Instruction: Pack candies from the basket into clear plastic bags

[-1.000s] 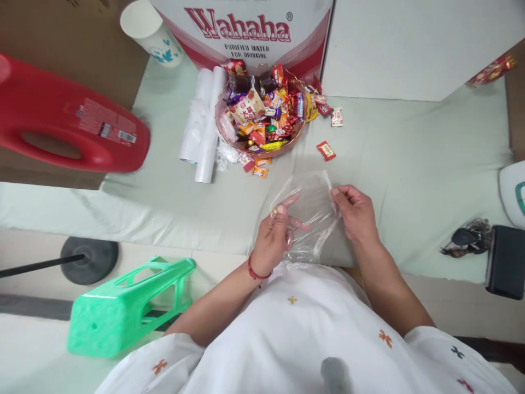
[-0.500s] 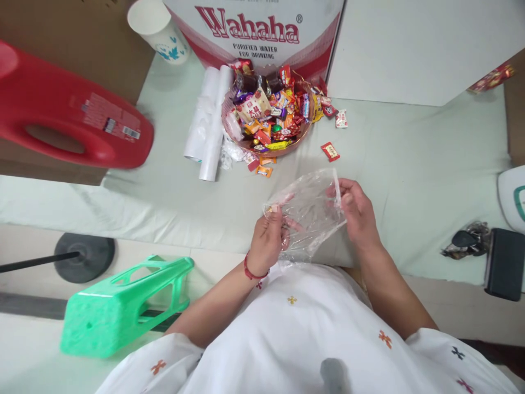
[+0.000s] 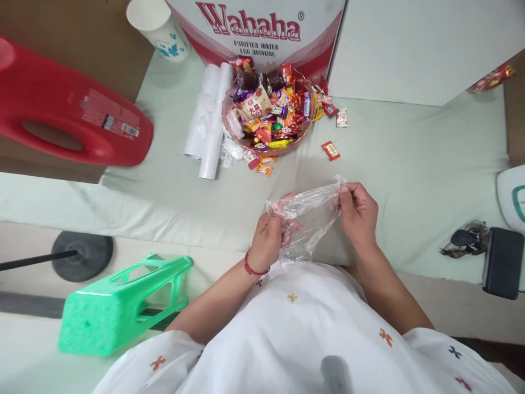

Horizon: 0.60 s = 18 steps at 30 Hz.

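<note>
A clear plastic bag [image 3: 314, 219] is stretched between my two hands, close to the table's front edge. My left hand [image 3: 270, 232] pinches its left side, and some fingers show through the film. On the other side, my right hand [image 3: 356, 210] grips the bag's upper right corner between thumb and fingers. Beyond the hands sits a round basket [image 3: 268, 150] full of wrapped candies and snacks. A red candy [image 3: 331, 150] and a white one [image 3: 342, 118] lie to its right, with orange candies [image 3: 264, 170] just in front.
White rolls [image 3: 212, 137] lie left of the basket. Behind stand a Wahaha box [image 3: 262, 33] and a paper cup [image 3: 164, 33]. A red jug [image 3: 110, 126] is at left, a green plastic stand [image 3: 94, 323] below it. Keys [image 3: 465, 239] and a dark phone-like object [image 3: 503, 262] lie at right.
The bag's upper edge has folded down and bunched at my right hand, whose fingers have closed more tightly on it. My left hand has barely moved.
</note>
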Each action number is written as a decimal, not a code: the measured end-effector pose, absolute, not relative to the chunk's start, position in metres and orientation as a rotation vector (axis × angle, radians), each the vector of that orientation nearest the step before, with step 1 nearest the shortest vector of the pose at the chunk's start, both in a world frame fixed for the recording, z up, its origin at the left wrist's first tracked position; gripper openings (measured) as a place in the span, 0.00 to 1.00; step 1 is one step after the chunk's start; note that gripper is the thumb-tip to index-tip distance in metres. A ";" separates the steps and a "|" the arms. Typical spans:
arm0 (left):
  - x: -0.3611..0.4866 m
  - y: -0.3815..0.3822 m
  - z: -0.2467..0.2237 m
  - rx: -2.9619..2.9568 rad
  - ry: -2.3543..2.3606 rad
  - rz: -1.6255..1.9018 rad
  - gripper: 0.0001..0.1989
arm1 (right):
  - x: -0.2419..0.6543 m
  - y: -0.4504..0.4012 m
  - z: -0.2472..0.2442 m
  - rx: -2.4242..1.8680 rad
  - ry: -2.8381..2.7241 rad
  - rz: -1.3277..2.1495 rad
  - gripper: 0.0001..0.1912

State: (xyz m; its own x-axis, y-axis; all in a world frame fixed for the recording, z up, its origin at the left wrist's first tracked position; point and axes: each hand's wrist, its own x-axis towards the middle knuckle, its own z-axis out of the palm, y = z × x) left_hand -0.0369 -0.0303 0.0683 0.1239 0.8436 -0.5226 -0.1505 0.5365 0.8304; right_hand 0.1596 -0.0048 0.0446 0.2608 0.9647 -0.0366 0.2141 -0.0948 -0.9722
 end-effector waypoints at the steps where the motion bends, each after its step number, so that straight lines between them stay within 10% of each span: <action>1: -0.038 -0.029 0.069 0.681 1.247 0.806 0.36 | 0.160 -0.004 0.044 -1.515 -1.101 0.977 0.18; 18: -0.038 -0.008 0.071 0.472 1.267 0.888 0.36 | 0.155 -0.015 0.047 -1.317 -0.483 1.718 0.33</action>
